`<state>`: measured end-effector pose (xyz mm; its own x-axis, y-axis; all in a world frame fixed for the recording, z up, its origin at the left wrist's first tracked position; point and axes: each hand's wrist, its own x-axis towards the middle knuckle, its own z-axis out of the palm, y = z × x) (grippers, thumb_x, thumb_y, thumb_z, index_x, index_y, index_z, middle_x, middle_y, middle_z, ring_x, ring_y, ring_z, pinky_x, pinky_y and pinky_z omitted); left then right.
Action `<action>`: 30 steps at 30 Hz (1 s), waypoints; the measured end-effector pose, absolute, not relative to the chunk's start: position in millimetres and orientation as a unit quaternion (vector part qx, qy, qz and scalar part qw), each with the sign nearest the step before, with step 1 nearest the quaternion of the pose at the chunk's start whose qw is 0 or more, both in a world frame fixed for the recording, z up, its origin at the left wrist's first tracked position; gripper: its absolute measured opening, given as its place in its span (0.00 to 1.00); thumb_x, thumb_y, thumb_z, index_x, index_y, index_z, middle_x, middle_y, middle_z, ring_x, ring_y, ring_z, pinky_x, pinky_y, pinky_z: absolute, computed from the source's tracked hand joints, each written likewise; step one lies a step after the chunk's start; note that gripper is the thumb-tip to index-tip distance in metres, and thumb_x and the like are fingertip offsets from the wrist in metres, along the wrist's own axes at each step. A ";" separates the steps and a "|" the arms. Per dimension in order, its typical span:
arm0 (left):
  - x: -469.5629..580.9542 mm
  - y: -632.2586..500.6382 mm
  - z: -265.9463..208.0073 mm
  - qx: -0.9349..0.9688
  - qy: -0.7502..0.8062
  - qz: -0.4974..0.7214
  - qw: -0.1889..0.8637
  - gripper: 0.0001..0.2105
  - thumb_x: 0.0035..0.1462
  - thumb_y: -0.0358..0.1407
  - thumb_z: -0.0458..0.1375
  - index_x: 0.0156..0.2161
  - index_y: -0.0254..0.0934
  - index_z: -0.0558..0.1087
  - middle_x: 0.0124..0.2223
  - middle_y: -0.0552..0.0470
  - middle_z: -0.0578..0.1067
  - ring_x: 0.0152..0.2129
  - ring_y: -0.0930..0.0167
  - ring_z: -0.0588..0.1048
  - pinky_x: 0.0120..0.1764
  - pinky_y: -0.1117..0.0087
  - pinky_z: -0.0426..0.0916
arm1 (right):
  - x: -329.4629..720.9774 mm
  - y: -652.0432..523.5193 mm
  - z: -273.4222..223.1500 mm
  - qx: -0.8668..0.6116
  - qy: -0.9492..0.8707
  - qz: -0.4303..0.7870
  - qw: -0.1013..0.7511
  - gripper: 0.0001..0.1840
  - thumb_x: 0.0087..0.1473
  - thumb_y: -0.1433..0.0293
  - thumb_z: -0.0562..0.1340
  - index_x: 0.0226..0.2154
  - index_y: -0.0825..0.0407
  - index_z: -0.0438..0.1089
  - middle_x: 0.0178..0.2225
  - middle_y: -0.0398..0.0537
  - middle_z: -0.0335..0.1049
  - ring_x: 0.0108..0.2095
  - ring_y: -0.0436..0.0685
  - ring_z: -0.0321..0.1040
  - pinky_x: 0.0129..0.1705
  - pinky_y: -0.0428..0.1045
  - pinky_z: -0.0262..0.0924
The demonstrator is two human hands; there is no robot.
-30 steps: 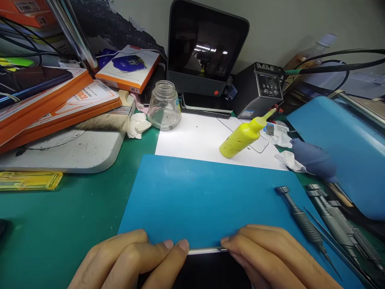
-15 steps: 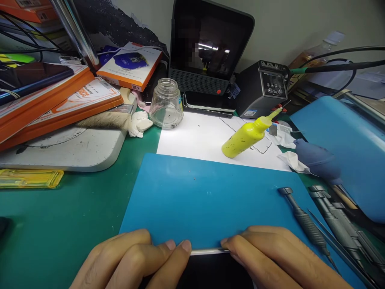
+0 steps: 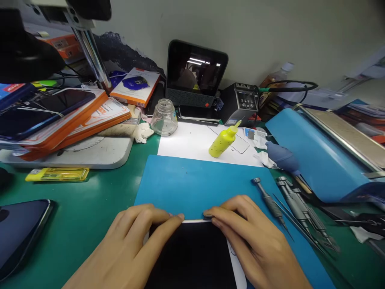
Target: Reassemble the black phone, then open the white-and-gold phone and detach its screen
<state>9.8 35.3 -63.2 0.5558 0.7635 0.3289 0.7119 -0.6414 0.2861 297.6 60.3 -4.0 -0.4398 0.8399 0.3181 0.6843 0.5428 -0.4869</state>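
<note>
A tablet (image 3: 195, 253) with a black screen and a white border lies in front of me at the bottom, partly over the blue mat (image 3: 192, 188). My left hand (image 3: 132, 237) is closed over its far left corner, thumb and forefinger pressed along the white far edge. Near the right end of that same edge, my right hand (image 3: 249, 233) pinches a small thin grey piece (image 3: 207, 217) against the tablet. Fingers hide most of this piece. A round mark shows on the white border beside the right hand. The tablet's near end is cut off by the frame.
Screwdrivers (image 3: 272, 206) and tweezers lie to the right. Behind the mat stand a yellow squeeze bottle (image 3: 222, 142), a glass jar (image 3: 165, 120) and a black control box (image 3: 240, 104). At left are a yellow lighter (image 3: 58, 174), a phone (image 3: 22, 233) and orange-edged boxes (image 3: 90, 120).
The camera view has shifted, bringing more of the tablet, both hands and the phone at left into sight. Both hands stay on the tablet's far edge.
</note>
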 end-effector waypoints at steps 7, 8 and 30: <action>9.3 36.3 -34.3 0.887 0.420 0.183 0.058 0.48 0.60 0.48 0.75 0.79 0.45 0.59 0.67 0.47 0.78 0.59 0.57 0.79 0.54 0.59 0.83 | 299.1 49.4 -0.6 -0.536 -0.751 0.227 0.311 0.16 0.76 0.62 0.63 0.60 0.38 0.81 0.48 0.41 0.85 0.49 0.51 0.83 0.52 0.43 0.77; 11.8 35.5 -31.0 0.887 0.422 0.179 0.058 0.48 0.59 0.47 0.75 0.79 0.45 0.58 0.68 0.47 0.78 0.60 0.57 0.79 0.55 0.59 0.83 | 300.3 48.0 -0.8 -0.547 -0.736 0.240 0.319 0.16 0.75 0.61 0.63 0.60 0.39 0.81 0.48 0.42 0.85 0.49 0.52 0.83 0.53 0.45 0.78; 73.4 16.0 -41.6 0.856 0.458 0.237 -0.032 0.59 0.49 0.28 0.76 0.80 0.51 0.51 0.62 0.46 0.78 0.55 0.54 0.79 0.62 0.53 0.73 | 329.0 136.3 48.2 -0.616 -0.681 0.199 0.343 0.35 0.71 0.56 0.68 0.73 0.47 0.64 0.77 0.60 0.61 0.73 0.73 0.64 0.74 0.76 0.59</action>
<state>73.4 16.0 -41.6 0.4680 0.7693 0.4349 0.7992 -0.5784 0.1632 329.0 136.3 48.2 -0.0058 0.9750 0.2221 0.7017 0.1622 -0.6938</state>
